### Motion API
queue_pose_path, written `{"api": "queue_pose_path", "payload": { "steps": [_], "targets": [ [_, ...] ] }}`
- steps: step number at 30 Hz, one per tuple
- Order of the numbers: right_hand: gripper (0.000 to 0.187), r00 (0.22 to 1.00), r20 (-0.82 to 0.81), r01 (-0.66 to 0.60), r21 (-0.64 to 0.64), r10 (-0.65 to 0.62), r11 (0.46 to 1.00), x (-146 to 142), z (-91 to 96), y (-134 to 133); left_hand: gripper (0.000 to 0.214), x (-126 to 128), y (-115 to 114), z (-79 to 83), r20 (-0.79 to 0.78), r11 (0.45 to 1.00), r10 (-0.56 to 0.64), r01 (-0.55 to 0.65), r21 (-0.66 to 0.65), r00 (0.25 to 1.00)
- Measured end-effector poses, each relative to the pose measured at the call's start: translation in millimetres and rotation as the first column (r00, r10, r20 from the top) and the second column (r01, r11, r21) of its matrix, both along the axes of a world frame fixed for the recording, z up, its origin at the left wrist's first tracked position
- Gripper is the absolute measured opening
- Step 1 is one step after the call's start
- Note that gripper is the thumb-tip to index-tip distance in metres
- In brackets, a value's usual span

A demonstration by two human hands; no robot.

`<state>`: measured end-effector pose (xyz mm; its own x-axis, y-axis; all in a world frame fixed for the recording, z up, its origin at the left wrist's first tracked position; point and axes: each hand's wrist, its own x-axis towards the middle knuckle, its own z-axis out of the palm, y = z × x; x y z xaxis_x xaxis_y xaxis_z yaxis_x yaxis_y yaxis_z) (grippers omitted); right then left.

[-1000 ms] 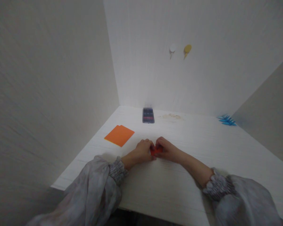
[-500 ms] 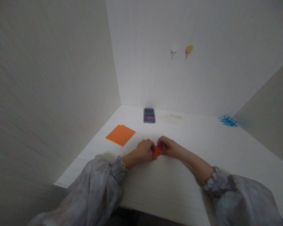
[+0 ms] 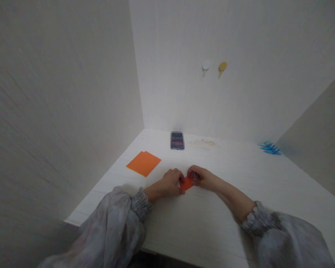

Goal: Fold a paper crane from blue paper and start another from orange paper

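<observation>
A small piece of orange paper, apparently folded, is held between my two hands low over the white table. My left hand grips its left edge, thumb near the lower corner and fingers above. On the opposite side my right hand pinches the paper's right edge with bent fingers. To the left of my left hand lie larger square sheets of orange paper, stacked slightly askew, with a thin yellow edge showing.
A dark blurred box-like object stands by the back wall. Blue pointed folded-paper pieces lie at the far right corner. White and yellow hooks are on the back wall. Walls enclose the table left and right.
The view has tilted slightly, so everything sits a little lower. Slightly more of the small orange paper shows between my hands; both hands keep their hold.
</observation>
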<state>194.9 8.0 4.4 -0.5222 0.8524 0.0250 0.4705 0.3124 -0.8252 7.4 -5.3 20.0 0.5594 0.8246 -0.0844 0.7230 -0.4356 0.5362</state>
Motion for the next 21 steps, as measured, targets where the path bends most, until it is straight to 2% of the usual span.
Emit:
{"api": "queue_pose_path", "payload": {
  "steps": [3, 5, 10, 12, 16, 21],
  "targets": [
    [0.026, 0.997, -0.079, -0.025, -0.013, 0.023, 1.0, 4, -1.7, -1, 0.034, 1, -2, 4.8, 0.035, 0.999, 0.039, -0.039, 0.0, 0.999],
    [0.022, 0.996, -0.088, 0.012, -0.029, -0.014, 1.0, 5, -2.0, -2, 0.033, 1, -2, 6.9, 0.065, 0.998, 0.06, -0.06, 0.002, 0.996],
    [0.021, 0.999, 0.05, -0.019, 0.224, 0.008, 0.974, 1, 4.0, -12, 0.036, 0, -3, 2.5, 0.173, 0.994, 0.082, -0.093, 0.052, 0.981],
    [0.024, 0.991, 0.113, 0.036, 0.264, -0.068, 0.964, -2, 6.2, -17, 0.036, -1, -3, -1.4, 0.241, 0.989, 0.11, -0.131, 0.074, 0.964],
    [0.028, 0.944, 0.23, 0.186, 0.226, -0.238, 0.956, -6, 8.2, -26, 0.038, -1, -4, -7.8, 0.313, 0.974, 0.174, -0.211, 0.087, 0.934],
    [0.029, 0.889, 0.331, 0.27, 0.176, -0.315, 0.947, -9, 10.7, -29, 0.032, 1, -3, -10.0, 0.3, 0.969, 0.193, -0.23, 0.091, 0.934]
  ]
}}
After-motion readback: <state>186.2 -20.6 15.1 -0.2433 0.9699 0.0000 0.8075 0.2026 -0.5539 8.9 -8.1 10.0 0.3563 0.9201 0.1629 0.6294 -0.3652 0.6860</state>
